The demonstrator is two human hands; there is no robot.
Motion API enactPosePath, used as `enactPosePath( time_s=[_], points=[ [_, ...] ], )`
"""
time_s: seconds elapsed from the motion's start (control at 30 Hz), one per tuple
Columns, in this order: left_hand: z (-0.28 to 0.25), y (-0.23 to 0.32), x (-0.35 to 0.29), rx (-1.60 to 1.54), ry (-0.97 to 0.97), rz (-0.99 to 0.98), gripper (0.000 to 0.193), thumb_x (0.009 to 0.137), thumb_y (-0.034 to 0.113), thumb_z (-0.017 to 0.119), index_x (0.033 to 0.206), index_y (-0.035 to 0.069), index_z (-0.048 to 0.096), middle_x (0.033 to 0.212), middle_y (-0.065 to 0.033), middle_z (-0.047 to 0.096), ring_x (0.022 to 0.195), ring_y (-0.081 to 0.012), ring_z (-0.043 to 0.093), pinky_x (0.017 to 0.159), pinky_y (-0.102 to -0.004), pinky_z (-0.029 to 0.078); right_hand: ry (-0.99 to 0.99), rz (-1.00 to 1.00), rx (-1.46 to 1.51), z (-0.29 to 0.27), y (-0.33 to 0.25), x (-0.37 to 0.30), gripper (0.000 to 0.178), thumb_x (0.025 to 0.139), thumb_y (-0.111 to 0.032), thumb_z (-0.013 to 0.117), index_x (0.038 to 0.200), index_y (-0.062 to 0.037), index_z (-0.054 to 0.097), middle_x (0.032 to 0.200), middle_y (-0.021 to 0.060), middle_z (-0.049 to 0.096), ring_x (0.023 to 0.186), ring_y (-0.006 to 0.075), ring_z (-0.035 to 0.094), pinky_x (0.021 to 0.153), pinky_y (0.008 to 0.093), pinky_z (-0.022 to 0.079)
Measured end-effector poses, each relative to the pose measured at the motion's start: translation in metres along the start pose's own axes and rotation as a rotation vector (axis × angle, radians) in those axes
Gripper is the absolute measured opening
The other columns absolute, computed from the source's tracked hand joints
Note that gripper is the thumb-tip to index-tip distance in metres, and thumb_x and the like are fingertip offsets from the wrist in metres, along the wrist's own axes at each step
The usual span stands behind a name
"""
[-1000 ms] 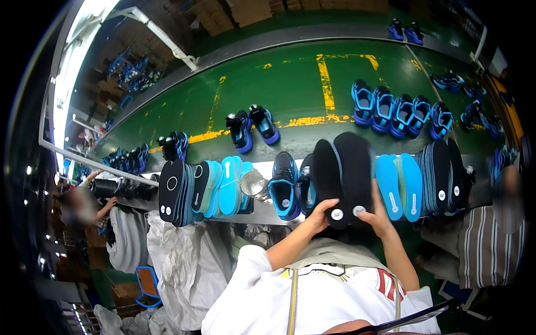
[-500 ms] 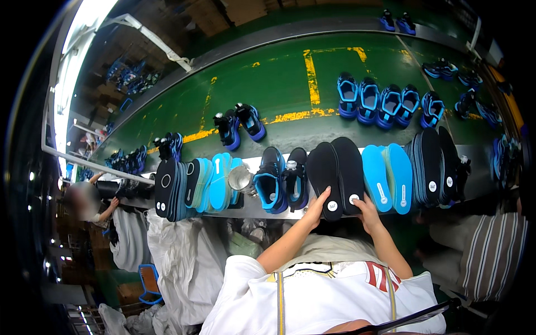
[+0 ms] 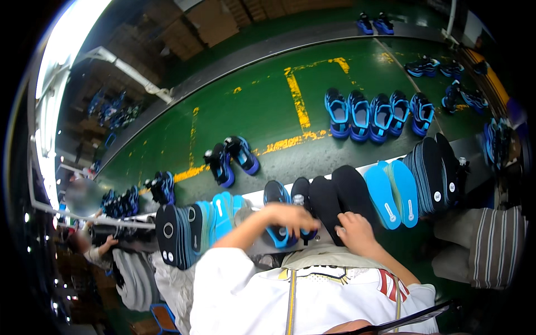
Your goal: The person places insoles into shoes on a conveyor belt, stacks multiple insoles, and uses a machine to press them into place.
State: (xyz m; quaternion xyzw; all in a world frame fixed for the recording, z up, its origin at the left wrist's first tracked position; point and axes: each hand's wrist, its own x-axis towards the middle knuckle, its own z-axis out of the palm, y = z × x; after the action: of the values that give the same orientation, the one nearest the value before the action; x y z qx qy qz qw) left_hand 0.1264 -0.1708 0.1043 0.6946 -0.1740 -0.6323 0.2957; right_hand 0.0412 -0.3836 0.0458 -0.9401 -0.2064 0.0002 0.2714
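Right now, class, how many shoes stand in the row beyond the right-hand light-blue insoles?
5, side by side on the green surface: leftmost shoe, second shoe, middle shoe, fourth shoe, rightmost shoe. None there looks hidden.

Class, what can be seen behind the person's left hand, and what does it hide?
Behind the left hand are two black-and-blue shoes: their far ends show beyond it, with some blue below it. The hand covers their middles, so their insides cannot be told.

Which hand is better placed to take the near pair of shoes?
Left, probably: the left hand overlaps the near shoes in view, while the right hand is by the black insoles.
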Motion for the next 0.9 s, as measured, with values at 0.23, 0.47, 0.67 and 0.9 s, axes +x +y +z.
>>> enactPosePath(
  time_s=[0.23, 0.47, 0.67, 0.9],
  points=[
    [-0.214, -0.016, 0.080, 0.452, 1.220, 0.196, 0.048, 0.078, 0.035, 0.052, 0.118, 0.010, 0.042, 0.121, -0.0155, 0.040, 0.109, -0.0277, 0.040, 0.087, -0.0408, 0.035, -0.453, 0.162, -0.422, 0.027, -0.018, 0.032, 0.060, 0.059, -0.058, 0.059, 0.085, -0.0045, 0.050, 0.079, 0.0083, 0.051, 0.078, 0.0200, 0.044, 0.068, 0.0321, 0.030],
    [-0.261, 0.004, 0.183, 0.749, 1.380, 0.276, 0.069, 0.072, 0.028, 0.059, 0.130, 0.026, 0.021, 0.132, -0.0084, 0.025, 0.123, -0.0257, 0.023, 0.089, -0.0567, 0.025, 0.023, 0.372, -0.257, -0.020, -0.007, 0.015, 0.045, 0.063, -0.028, 0.067, 0.098, -0.0052, 0.050, 0.104, 0.0165, 0.044, 0.089, 0.0310, 0.045, 0.078, 0.0404, 0.036],
    [-0.289, 0.018, 0.211, 0.516, 1.200, 0.361, 0.050, 0.077, 0.026, 0.053, 0.121, 0.013, 0.034, 0.101, -0.0163, 0.054, 0.092, -0.0315, 0.053, 0.076, -0.0431, 0.041, -0.124, 0.740, -0.060, -0.010, 0.009, 0.003, 0.056, 0.068, -0.026, 0.064, 0.113, -0.0031, 0.039, 0.119, 0.0303, 0.033, 0.110, 0.0418, 0.036, 0.088, 0.0404, 0.036],
    [-0.269, -0.028, 0.171, 0.225, 1.433, 0.484, 0.034, 0.078, 0.026, 0.054, 0.102, 0.002, 0.050, 0.091, -0.0203, 0.057, 0.082, -0.0340, 0.056, 0.070, -0.0368, 0.044, 0.172, 0.472, 0.052, -0.080, 0.032, 0.056, 0.037, 0.074, -0.016, 0.058, 0.105, 0.0025, 0.051, 0.111, 0.0292, 0.044, 0.101, 0.0401, 0.046, 0.086, 0.0381, 0.037]
  ],
)
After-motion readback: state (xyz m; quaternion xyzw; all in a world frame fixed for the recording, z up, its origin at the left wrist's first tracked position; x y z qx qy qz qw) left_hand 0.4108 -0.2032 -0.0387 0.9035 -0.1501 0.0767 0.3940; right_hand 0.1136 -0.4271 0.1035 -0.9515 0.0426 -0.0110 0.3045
